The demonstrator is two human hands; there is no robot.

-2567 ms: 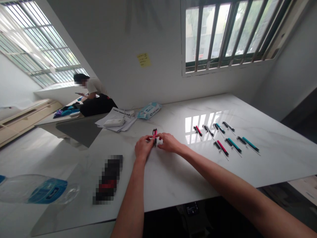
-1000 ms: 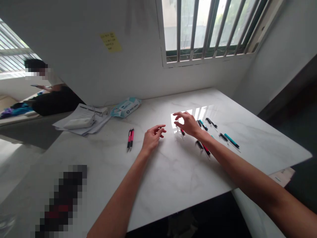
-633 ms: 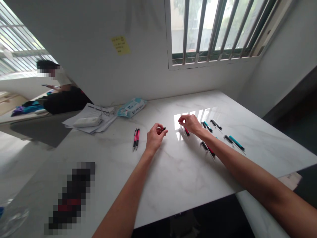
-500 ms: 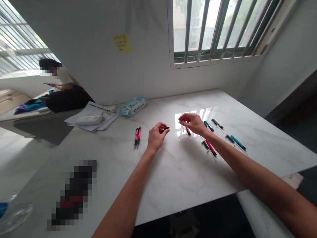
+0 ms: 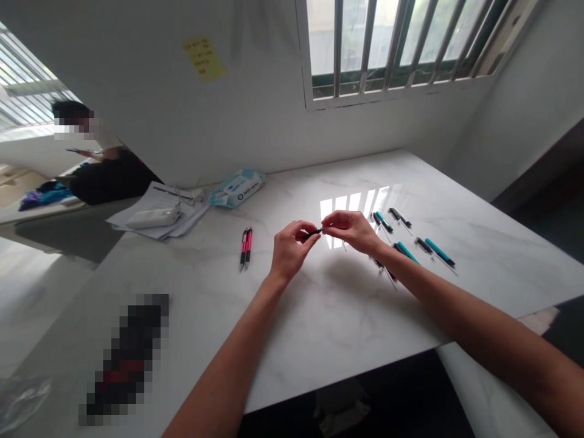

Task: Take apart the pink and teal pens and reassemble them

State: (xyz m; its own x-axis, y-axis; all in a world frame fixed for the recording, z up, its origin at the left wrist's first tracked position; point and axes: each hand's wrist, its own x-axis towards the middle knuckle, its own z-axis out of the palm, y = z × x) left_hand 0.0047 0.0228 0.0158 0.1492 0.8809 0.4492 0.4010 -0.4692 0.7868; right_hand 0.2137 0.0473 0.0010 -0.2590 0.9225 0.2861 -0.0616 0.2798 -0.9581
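Note:
My left hand pinches a short black pen part above the table. At that part's right end, the fingertips of my right hand are closed together; whatever is between them is too small to tell. Two assembled red-and-black pens lie side by side to the left of my hands. To the right lie taken-apart pens: a teal barrel with black pieces and a thin refill, another teal barrel, and black parts with a refill. My right forearm partly covers another teal barrel.
White marbled table below. At the back left are a wipes packet, papers and a white device. A blurred-out dark object and clear plastic are front left. Another person sits beyond the partition.
My right hand has moved left and down, so its fingertips now meet the black pen part in my left hand. The camera view has shifted slightly.

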